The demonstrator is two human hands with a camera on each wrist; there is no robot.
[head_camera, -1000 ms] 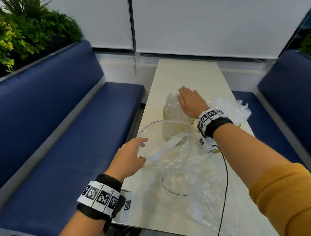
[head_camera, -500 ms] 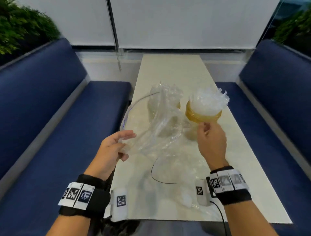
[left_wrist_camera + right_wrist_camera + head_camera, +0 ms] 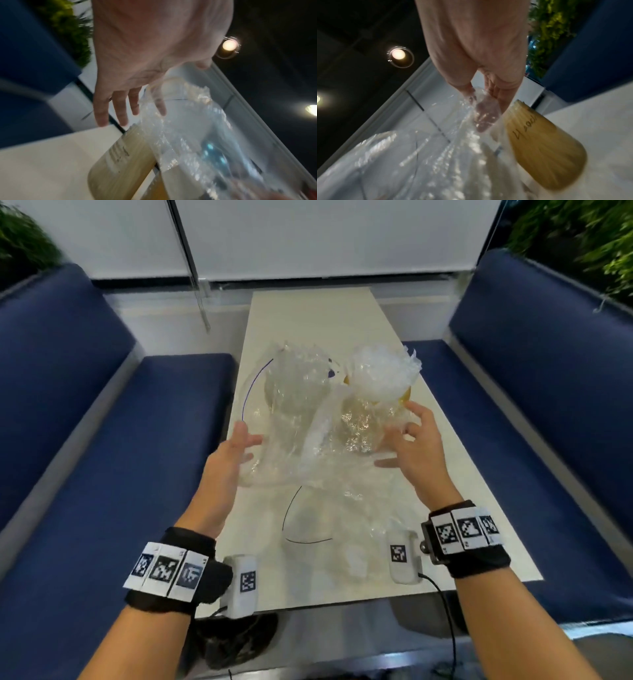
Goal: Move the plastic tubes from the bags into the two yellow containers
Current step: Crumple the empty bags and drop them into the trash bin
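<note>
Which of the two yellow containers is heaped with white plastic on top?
The right-hand yellow container, beside the right hand; the left yellow container is veiled by clear bag.

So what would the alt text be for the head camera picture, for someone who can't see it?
Two bare hands, left hand and right hand, reach with spread fingers around a crumpled clear plastic bag lifted over a pale table. Behind it stands a yellow container heaped with clear plastic.

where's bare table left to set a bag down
Bare cream tabletop lies at the far end, beyond the two yellow containers. A narrow strip runs along the right edge past the right hand. The middle, between both hands, is crowded with crumpled clear plastic bags.
</note>
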